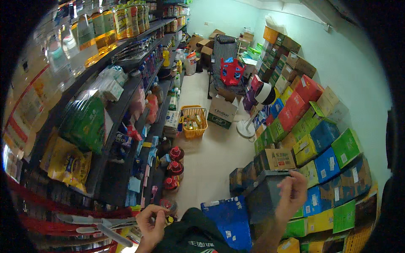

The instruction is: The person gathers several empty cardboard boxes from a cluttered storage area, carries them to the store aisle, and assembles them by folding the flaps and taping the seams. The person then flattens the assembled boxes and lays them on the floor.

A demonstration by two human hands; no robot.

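Note:
My left hand hovers at the lower middle, its fingers curled in toward the thumb, and I see nothing between them. Beside it on the left are grey handle-like bars and red rails. My right hand is raised with loosely bent fingers, thumb apart, and holds nothing that I can see. It appears in front of the upper edge of a dark grey bin; whether it touches the bin I cannot tell. A blue box stands between my body and that bin.
Dark shelves with bottles and packets line the left. Red-capped jugs stand on the floor. Ahead are a yellow basket, an opened carton, a white fan and a striped lounge chair. Stacked boxes fill the right wall.

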